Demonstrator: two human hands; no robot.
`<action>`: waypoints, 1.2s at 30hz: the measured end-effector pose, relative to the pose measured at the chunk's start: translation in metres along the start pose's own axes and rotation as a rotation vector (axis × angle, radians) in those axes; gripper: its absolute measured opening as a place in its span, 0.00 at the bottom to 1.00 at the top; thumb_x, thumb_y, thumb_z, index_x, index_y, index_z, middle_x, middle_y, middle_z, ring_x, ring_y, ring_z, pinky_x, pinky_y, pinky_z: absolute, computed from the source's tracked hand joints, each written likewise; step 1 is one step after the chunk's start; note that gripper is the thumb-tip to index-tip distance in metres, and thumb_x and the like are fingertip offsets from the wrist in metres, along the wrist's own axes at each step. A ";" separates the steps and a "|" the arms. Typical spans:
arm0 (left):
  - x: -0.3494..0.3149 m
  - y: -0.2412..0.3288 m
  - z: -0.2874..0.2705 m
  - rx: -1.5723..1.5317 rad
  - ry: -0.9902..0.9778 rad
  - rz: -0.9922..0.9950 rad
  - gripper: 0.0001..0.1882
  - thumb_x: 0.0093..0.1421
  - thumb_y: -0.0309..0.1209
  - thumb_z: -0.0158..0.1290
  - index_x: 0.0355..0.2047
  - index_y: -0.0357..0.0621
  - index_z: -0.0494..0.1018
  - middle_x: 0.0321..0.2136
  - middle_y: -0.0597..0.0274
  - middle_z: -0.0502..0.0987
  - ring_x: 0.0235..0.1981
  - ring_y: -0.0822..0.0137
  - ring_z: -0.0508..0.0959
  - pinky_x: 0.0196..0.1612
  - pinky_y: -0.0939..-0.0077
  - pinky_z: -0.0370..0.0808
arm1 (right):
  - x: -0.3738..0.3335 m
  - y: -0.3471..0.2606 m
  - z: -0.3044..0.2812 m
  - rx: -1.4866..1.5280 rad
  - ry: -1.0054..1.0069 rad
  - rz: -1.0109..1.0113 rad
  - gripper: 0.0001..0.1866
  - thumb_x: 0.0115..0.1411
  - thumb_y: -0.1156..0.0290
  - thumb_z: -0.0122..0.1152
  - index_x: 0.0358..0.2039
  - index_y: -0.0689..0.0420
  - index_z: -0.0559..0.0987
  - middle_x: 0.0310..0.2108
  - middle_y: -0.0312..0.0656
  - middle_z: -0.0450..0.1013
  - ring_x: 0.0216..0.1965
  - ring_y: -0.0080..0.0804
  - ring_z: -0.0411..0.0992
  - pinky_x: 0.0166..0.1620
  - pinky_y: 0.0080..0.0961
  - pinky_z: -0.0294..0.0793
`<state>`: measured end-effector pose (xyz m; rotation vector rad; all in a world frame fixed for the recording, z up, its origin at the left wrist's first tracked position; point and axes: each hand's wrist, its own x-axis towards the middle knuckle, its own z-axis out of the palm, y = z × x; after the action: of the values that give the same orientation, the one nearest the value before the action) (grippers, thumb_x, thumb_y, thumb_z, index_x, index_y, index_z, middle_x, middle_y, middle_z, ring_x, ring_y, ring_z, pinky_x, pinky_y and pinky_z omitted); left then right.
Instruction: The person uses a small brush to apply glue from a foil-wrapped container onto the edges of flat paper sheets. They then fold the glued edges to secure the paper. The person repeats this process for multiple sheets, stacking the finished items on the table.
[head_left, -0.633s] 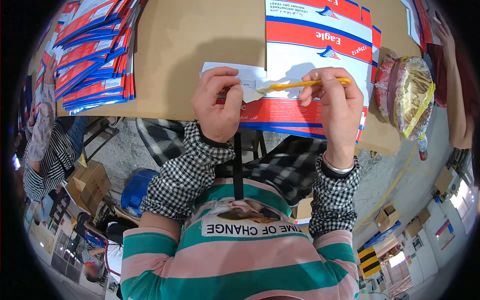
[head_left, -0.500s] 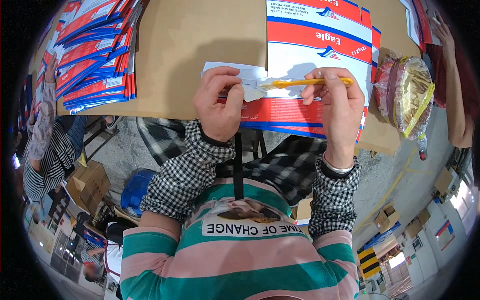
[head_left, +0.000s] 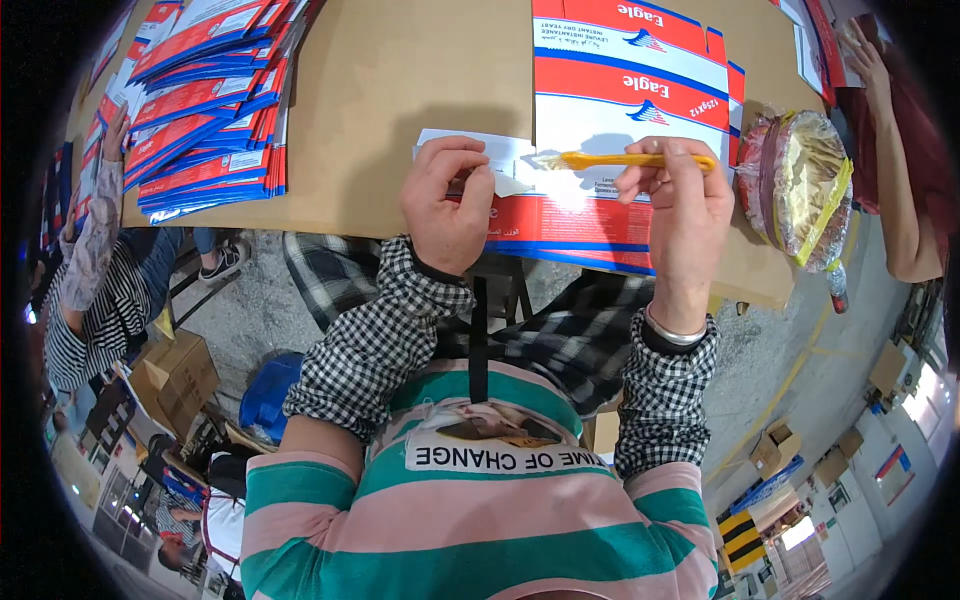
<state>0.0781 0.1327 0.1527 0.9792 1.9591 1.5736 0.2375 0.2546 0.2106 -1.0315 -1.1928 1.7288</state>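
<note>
Brush (head_left: 625,160): one, yellow-handled, over the flat carton (head_left: 600,115).
Hands: two; right hand (head_left: 690,200) grips the brush; left hand (head_left: 447,207), curled, grip unclear, hides part of the carton.
Around: one wrapped bowl (head_left: 795,185) right of the carton; one carton pile (head_left: 215,105) left of it on the worktop (head_left: 400,70).

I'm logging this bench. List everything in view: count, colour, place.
Stacked cartons: many, red, white, blue, left
Flattened carton: one or more, same colours, centre
Brush: one, yellow handle, centre
Wrapped container: one, clear and yellow, right
Table: one, brown, under cartons
Cardboard boxes: several, brown, floor
Tub or bag: one, blue, lower left
Co-workers: at least three, varied clothing, both sides
Striped shirt: one, green and pink, below
Left hand: one, bare, at carton
Right hand: one, bare, holding brush
</note>
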 end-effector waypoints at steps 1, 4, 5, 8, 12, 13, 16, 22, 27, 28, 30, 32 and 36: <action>0.000 0.000 0.000 0.000 0.002 0.003 0.04 0.51 0.21 0.52 0.28 0.33 0.72 0.34 0.56 0.73 0.27 0.69 0.75 0.30 0.80 0.73 | -0.001 -0.002 0.000 0.017 0.004 -0.017 0.10 0.63 0.72 0.46 0.33 0.66 0.72 0.29 0.47 0.73 0.23 0.27 0.72 0.27 0.19 0.72; 0.004 0.002 0.002 0.022 0.026 0.045 0.06 0.52 0.24 0.54 0.29 0.34 0.72 0.34 0.57 0.73 0.27 0.70 0.74 0.29 0.80 0.73 | -0.008 -0.007 0.000 0.084 0.035 -0.054 0.09 0.63 0.72 0.46 0.33 0.66 0.72 0.30 0.48 0.73 0.23 0.27 0.72 0.27 0.21 0.72; 0.005 0.005 0.002 0.055 0.011 0.046 0.08 0.52 0.26 0.55 0.32 0.34 0.72 0.34 0.57 0.73 0.26 0.70 0.74 0.29 0.79 0.72 | -0.012 -0.011 -0.002 0.095 0.062 -0.050 0.09 0.63 0.72 0.46 0.34 0.66 0.72 0.31 0.49 0.72 0.23 0.29 0.72 0.27 0.22 0.72; 0.009 0.013 0.007 0.153 -0.040 -0.019 0.09 0.52 0.25 0.55 0.33 0.34 0.72 0.35 0.57 0.72 0.26 0.70 0.74 0.29 0.79 0.72 | -0.021 -0.022 -0.013 0.173 0.114 -0.112 0.09 0.63 0.71 0.46 0.34 0.65 0.71 0.31 0.51 0.72 0.24 0.30 0.72 0.27 0.23 0.72; 0.015 0.011 0.012 0.416 0.004 0.028 0.12 0.50 0.24 0.55 0.36 0.36 0.73 0.36 0.57 0.72 0.21 0.71 0.72 0.29 0.76 0.72 | -0.048 -0.036 -0.030 0.172 0.185 -0.173 0.09 0.62 0.70 0.46 0.34 0.64 0.70 0.30 0.51 0.71 0.24 0.31 0.71 0.26 0.24 0.72; 0.020 0.004 0.012 0.487 0.029 0.127 0.14 0.48 0.23 0.56 0.37 0.37 0.72 0.35 0.55 0.71 0.22 0.67 0.72 0.29 0.74 0.72 | -0.055 -0.044 -0.031 0.191 0.174 -0.184 0.09 0.62 0.71 0.46 0.33 0.64 0.70 0.31 0.49 0.71 0.23 0.30 0.71 0.26 0.23 0.71; 0.013 0.002 0.010 0.361 0.089 0.166 0.15 0.48 0.23 0.55 0.39 0.36 0.70 0.32 0.55 0.70 0.23 0.66 0.72 0.28 0.73 0.72 | -0.079 -0.055 -0.041 0.120 0.237 -0.240 0.09 0.61 0.69 0.48 0.33 0.63 0.71 0.32 0.46 0.72 0.26 0.29 0.72 0.28 0.23 0.72; -0.057 0.041 -0.017 0.685 0.023 0.248 0.29 0.50 0.39 0.55 0.50 0.38 0.63 0.53 0.39 0.57 0.56 0.39 0.55 0.59 0.50 0.51 | -0.118 -0.060 -0.071 0.085 0.472 -0.159 0.18 0.62 0.61 0.47 0.39 0.64 0.74 0.29 0.39 0.70 0.28 0.22 0.66 0.33 0.19 0.66; -0.078 0.017 -0.046 0.742 0.223 0.019 0.33 0.52 0.44 0.54 0.52 0.35 0.60 0.55 0.41 0.54 0.59 0.44 0.51 0.61 0.51 0.46 | -0.138 -0.099 -0.026 0.044 0.527 -0.380 0.13 0.54 0.69 0.51 0.21 0.67 0.76 0.20 0.44 0.70 0.20 0.30 0.66 0.25 0.20 0.61; -0.079 0.017 -0.052 0.719 0.249 -0.005 0.34 0.52 0.44 0.54 0.52 0.34 0.60 0.54 0.41 0.55 0.59 0.45 0.52 0.60 0.53 0.48 | -0.144 -0.103 -0.020 0.028 0.544 -0.388 0.13 0.53 0.69 0.52 0.21 0.67 0.76 0.19 0.44 0.70 0.20 0.30 0.65 0.24 0.20 0.60; -0.076 0.020 -0.061 0.666 0.289 -0.045 0.35 0.52 0.46 0.55 0.52 0.32 0.60 0.53 0.43 0.58 0.57 0.48 0.55 0.58 0.55 0.51 | -0.149 -0.103 -0.020 0.068 0.546 -0.397 0.13 0.53 0.69 0.52 0.23 0.68 0.77 0.19 0.45 0.70 0.20 0.30 0.65 0.24 0.21 0.61; -0.066 0.035 -0.065 0.693 0.213 -0.098 0.30 0.50 0.45 0.56 0.46 0.35 0.65 0.47 0.48 0.63 0.51 0.52 0.60 0.53 0.57 0.56 | -0.151 -0.100 -0.026 0.129 0.499 -0.409 0.13 0.53 0.69 0.52 0.24 0.68 0.77 0.20 0.45 0.70 0.20 0.30 0.65 0.24 0.21 0.62; -0.050 0.027 -0.057 0.734 0.148 -0.046 0.23 0.47 0.42 0.58 0.37 0.37 0.69 0.39 0.51 0.68 0.45 0.53 0.64 0.49 0.58 0.60 | -0.158 -0.101 -0.029 0.093 0.525 -0.443 0.13 0.53 0.69 0.51 0.24 0.68 0.77 0.21 0.45 0.70 0.20 0.30 0.65 0.24 0.22 0.63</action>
<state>0.0770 0.0606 0.1891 1.0779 2.7182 0.9081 0.3375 0.1455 0.3292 -0.9912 -0.9036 1.0705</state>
